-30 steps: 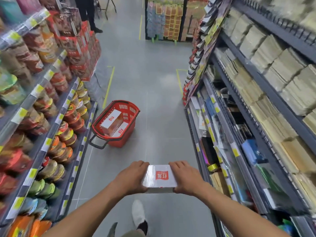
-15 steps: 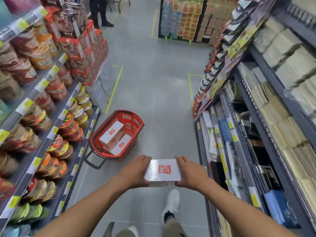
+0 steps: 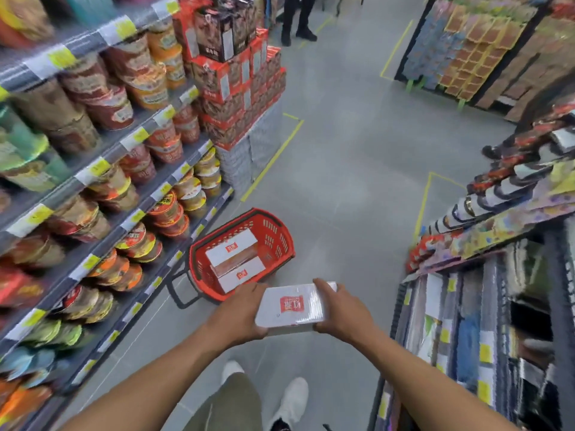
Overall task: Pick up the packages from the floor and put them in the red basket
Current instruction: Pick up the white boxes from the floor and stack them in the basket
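Both hands' grip (image 3: pixel 294 309): white package (image 3: pixel 292 306), red label (image 3: pixel 291 304).

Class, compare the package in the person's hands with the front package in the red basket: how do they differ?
The held package is in the air, gripped at both ends by the left hand and right hand; the basket package lies untouched inside the basket, partly hidden by its rim. Both are white with a red label.

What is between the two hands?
In the head view, a white package with a red label sits between the left hand and the right hand, gripped at both ends.
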Demonstrator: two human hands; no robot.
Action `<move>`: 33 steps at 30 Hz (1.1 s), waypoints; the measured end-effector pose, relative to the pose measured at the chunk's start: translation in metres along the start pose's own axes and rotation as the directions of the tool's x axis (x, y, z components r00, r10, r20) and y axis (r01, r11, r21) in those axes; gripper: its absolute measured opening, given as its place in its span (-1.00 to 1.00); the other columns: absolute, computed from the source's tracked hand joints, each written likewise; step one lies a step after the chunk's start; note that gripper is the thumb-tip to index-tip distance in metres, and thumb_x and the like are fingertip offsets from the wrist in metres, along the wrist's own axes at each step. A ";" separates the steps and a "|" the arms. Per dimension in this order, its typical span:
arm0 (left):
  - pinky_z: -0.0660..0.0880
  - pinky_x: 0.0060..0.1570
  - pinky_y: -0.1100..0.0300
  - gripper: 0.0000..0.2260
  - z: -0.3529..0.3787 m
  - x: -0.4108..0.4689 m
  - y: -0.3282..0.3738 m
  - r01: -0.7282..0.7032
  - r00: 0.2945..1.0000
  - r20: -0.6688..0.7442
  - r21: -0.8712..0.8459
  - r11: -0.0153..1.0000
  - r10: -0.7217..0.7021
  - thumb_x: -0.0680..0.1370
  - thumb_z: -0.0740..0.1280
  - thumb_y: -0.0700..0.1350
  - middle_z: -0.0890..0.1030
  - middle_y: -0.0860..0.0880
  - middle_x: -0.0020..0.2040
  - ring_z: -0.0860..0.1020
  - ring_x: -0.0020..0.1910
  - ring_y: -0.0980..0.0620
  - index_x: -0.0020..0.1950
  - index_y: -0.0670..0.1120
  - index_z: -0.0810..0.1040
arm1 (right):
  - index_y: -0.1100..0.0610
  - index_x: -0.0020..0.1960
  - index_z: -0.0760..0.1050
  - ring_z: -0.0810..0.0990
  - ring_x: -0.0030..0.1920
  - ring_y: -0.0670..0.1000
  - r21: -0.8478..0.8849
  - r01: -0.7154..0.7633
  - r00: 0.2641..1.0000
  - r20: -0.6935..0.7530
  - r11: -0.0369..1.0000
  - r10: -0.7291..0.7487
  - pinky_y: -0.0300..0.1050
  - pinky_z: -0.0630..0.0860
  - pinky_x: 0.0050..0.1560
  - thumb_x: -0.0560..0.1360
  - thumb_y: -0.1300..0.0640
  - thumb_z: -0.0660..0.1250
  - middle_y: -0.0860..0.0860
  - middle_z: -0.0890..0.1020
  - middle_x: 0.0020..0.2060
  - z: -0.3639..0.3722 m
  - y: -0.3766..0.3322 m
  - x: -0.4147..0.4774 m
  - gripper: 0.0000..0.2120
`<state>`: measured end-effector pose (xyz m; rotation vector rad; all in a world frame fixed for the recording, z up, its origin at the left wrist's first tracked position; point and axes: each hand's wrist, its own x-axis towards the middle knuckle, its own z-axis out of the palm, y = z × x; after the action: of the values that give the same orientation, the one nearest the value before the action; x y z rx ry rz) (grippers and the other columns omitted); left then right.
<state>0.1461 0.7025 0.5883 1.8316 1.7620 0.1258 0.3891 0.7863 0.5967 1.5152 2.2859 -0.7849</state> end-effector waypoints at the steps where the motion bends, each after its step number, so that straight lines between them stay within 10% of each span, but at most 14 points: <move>1: 0.40 0.26 0.10 -0.27 -0.002 0.005 -0.007 0.037 0.999 -0.021 -0.014 0.999 -0.037 0.39 0.50 0.15 0.44 -0.04 0.36 0.40 0.31 -0.03 0.47 0.00 0.31 | -0.20 0.56 0.09 0.63 0.11 0.17 -0.001 0.027 0.999 0.021 1.000 -0.027 0.06 0.61 0.10 0.33 -0.19 0.50 0.11 0.44 0.31 -0.007 -0.004 0.016 -0.07; 5: 0.35 0.43 0.00 -0.12 -0.003 0.022 -0.047 0.230 0.968 -0.087 -0.075 0.970 -0.237 0.34 0.50 0.25 0.18 -0.04 0.54 0.27 0.49 -0.10 0.56 0.08 0.19 | -0.20 0.57 0.11 0.63 0.14 0.18 -0.040 0.119 0.990 0.082 0.992 -0.116 0.05 0.60 0.14 0.33 -0.18 0.51 0.11 0.46 0.28 -0.026 -0.031 0.081 -0.08; 10: 0.60 0.07 -0.01 -0.10 -0.018 0.050 -0.105 0.377 0.899 -0.113 -0.291 0.879 -0.423 0.35 0.51 0.20 0.08 0.02 0.59 0.50 0.31 -0.08 0.56 0.18 0.07 | -0.17 0.62 0.05 0.61 0.22 0.20 -0.106 0.186 0.978 0.120 0.977 -0.173 0.10 0.58 0.21 0.36 -0.22 0.52 0.12 0.39 0.39 -0.040 -0.078 0.164 -0.02; 15: 0.59 0.13 0.02 0.09 -0.024 0.081 -0.150 0.475 0.803 -0.102 -0.487 0.733 -0.588 0.34 0.56 0.22 -0.04 0.00 0.62 0.37 0.45 -0.07 0.59 0.20 -0.18 | -0.17 0.63 0.00 0.60 0.22 0.19 -0.120 0.237 0.963 0.156 0.964 -0.218 0.09 0.59 0.21 0.39 -0.14 0.55 0.12 0.36 0.41 -0.041 -0.112 0.234 0.00; 19: 0.51 0.04 0.29 -0.09 -0.025 0.100 -0.175 0.500 0.665 0.094 -0.792 0.349 -0.741 0.41 0.58 -0.04 0.48 0.11 0.37 0.52 0.26 0.08 0.56 0.10 0.05 | -0.13 0.64 0.01 0.60 0.23 0.20 -0.114 0.264 0.950 0.203 0.958 -0.238 0.06 0.58 0.20 0.39 -0.06 0.56 0.16 0.32 0.44 -0.031 -0.125 0.283 0.01; 22: 0.50 0.14 0.12 -0.46 -0.016 0.116 -0.192 0.577 0.535 0.265 -0.809 0.118 -0.802 0.54 0.37 -0.14 0.57 0.06 0.27 0.55 0.19 -0.02 0.47 0.03 0.25 | -0.11 0.64 0.02 0.51 0.34 0.21 -0.045 0.268 0.927 0.285 0.962 -0.245 0.09 0.54 0.31 0.37 -0.05 0.58 0.16 0.26 0.48 -0.015 -0.126 0.317 0.03; 29: 0.51 0.27 0.03 -0.40 0.031 0.156 -0.234 0.535 0.454 0.444 -0.829 -0.162 -0.772 0.35 0.23 -0.13 0.60 0.09 0.24 0.55 0.23 0.01 0.40 0.16 0.38 | -0.25 0.61 0.05 0.46 0.41 -0.10 0.247 0.172 0.898 0.357 0.953 -0.255 0.05 0.51 0.39 0.16 -0.25 0.68 -0.16 0.43 0.43 0.059 -0.106 0.415 0.20; 33: 0.51 0.31 -0.03 -0.37 0.067 0.179 -0.269 0.548 0.437 0.480 -0.813 -0.199 -0.760 0.38 0.20 -0.20 0.61 0.10 0.28 0.55 0.25 0.02 0.42 0.22 0.38 | -0.14 0.43 0.16 0.54 0.19 -0.18 0.398 -0.047 0.920 0.374 0.916 -0.115 -0.51 0.46 0.07 0.47 0.15 0.55 -0.29 0.51 0.17 0.066 -0.115 0.440 -0.26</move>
<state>-0.0398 0.8345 0.3494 -0.2076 1.8400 0.7561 0.1016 1.0463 0.3490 1.3109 1.9318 -1.4948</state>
